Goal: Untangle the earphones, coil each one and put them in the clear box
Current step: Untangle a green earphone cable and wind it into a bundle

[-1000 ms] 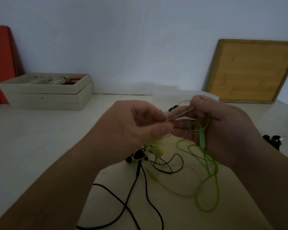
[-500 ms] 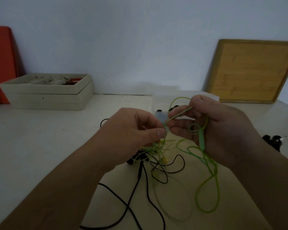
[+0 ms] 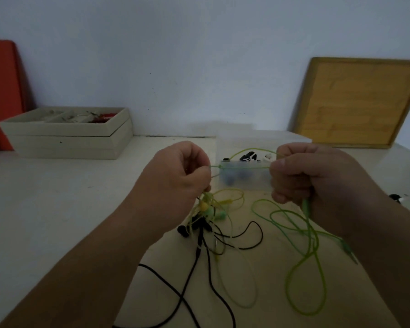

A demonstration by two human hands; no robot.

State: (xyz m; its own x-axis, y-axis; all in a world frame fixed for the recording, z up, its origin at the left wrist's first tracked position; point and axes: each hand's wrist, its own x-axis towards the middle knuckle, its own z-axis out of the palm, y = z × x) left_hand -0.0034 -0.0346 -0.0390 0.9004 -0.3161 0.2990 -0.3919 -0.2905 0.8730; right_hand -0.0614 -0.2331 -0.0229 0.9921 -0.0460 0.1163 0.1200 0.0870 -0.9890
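Pinching the green cord (image 3: 244, 166) taut between left hand (image 3: 175, 178) and right hand (image 3: 317, 181), both fisted, I judge it light, limp and snag-prone; best hold: beside the near-left tangle (image 3: 206, 216).

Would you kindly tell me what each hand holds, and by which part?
Both hold the green earphone cable: the left hand pinches one end of a taut stretch, the right hand grips the other, loops hanging below its grip.
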